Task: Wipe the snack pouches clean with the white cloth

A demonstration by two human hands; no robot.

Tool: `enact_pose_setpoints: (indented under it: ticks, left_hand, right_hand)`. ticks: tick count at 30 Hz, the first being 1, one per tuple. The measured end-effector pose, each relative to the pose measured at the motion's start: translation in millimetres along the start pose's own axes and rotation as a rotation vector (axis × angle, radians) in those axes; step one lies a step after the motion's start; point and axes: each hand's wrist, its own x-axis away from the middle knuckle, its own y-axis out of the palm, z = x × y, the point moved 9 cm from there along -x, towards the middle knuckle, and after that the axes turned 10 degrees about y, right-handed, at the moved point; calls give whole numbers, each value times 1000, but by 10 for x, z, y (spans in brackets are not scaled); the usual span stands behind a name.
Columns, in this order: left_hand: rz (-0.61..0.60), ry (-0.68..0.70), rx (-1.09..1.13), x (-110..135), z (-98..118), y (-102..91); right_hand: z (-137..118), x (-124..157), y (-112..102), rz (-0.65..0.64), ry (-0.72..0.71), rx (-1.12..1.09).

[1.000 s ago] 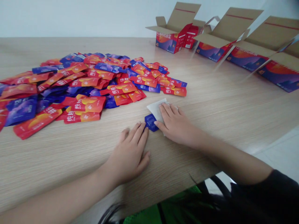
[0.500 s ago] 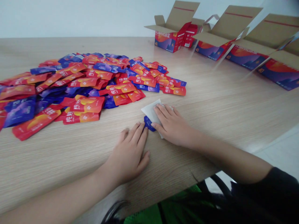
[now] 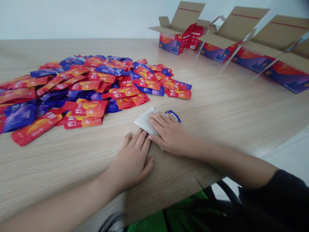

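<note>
"Doing what with the right hand [image 3: 172, 137]?"

"Pressing down flat, fingers outstretched, on a white cloth [image 3: 143, 123]; hiding most of a blue pouch [image 3: 174, 116] underneath, with one end out at twelve o'clock."

"And with the left hand [image 3: 132, 159], at eight?"

"Resting palm down, unclenched, fingertips against the cloth's edge. Can't tell about any touch on the pouch."

"Farther out?"

"See red and blue pouches [image 3: 89, 108] heaped at ten, flap-up boxes [image 3: 218, 51] from twelve to two."

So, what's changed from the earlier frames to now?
The right hand and white cloth slid left, toward the left hand. The blue packet now shows beyond the right hand; its end by the left hand is nearly all covered. No visible grab or release. Left hand, packet pile and open boxes stayed put.
</note>
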Motion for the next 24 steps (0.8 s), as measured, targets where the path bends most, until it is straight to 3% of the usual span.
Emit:
enact_pose_setpoints:
  ticks: [7, 10, 15, 17, 24]
  left_hand:
    - [-12, 0, -8, -24, 3, 26]
    - [-5, -2, -1, -22, 4, 20]
    - [-1, -4, 25, -7, 8, 3]
    - [-1, -5, 25, -7, 7, -1]
    - [2, 0, -2, -26, 1, 9]
  right_hand:
    - [479, -69, -37, -25, 256, 41]
    - [394, -80, -35, -11, 227, 55]
    - [-10, -21, -6, 12, 7, 32]
    - [-56, 2, -7, 15, -12, 22]
    - [365, -35, -70, 32, 244, 80]
